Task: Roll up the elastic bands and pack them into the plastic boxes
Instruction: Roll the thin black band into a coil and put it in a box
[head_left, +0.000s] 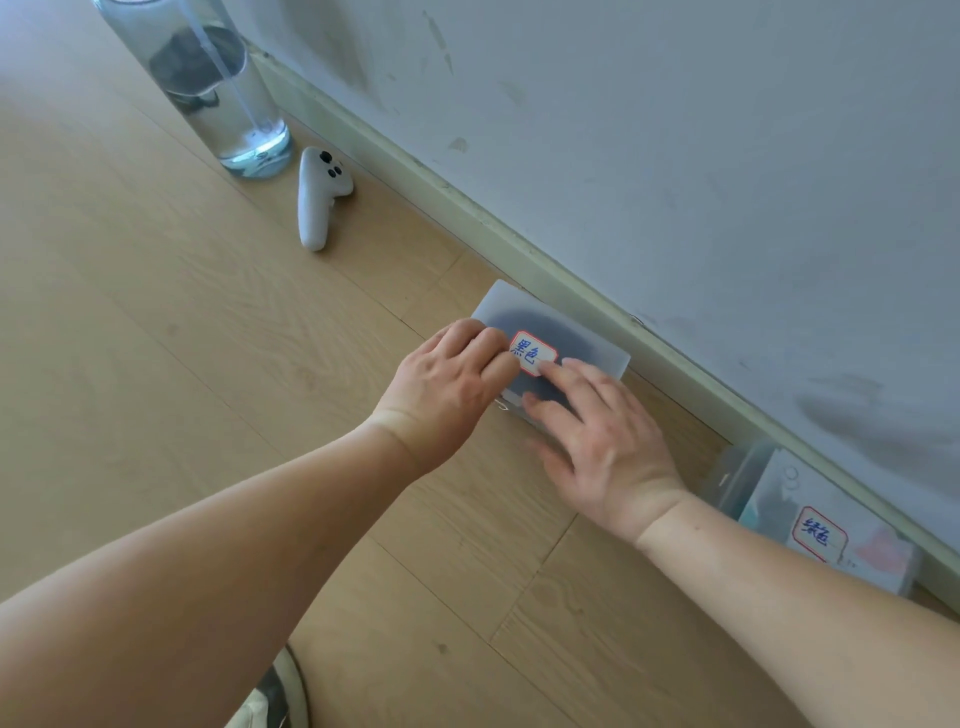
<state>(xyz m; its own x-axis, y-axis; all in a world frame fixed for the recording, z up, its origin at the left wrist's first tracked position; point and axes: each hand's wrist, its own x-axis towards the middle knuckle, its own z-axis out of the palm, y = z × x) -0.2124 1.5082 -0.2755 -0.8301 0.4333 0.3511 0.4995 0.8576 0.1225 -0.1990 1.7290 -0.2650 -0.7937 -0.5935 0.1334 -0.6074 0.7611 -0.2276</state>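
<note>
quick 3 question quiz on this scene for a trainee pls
1. True or false: the left hand and right hand both touch the dark-filled box.
2. What lies on the floor between the water bottle and that box? A) white controller B) scissors C) mug
3. Which hand is nearer the second labelled box?

Key: 1 true; 2 A; 3 the right hand.

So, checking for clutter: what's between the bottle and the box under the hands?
A white controller lies on the floor between bottle and box, per the head view.
</note>
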